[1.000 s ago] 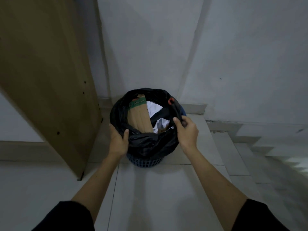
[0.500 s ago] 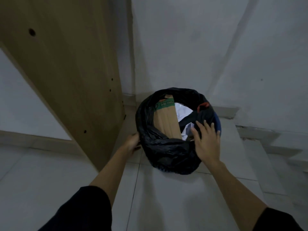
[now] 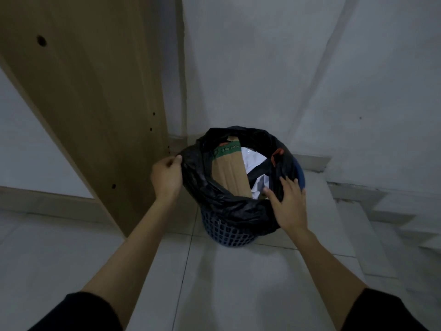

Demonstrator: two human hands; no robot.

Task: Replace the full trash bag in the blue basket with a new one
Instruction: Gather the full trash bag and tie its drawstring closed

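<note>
Now the left hand (image 3: 167, 177) pinches the black trash bag (image 3: 229, 206) rim, seemingly clamped; the right hand (image 3: 287, 201) lies spread, fingers apart, over the blue basket (image 3: 226, 231).

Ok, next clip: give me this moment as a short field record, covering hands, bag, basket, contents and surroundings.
left hand: pinching the bag's left rim
right hand: fingers spread flat on the bag's right rim
black trash bag: open, still in the basket
blue basket: lattice wall, standing on the tiled floor
contents: brown cardboard pack, white plastic
nearby: wooden panel at left
</note>
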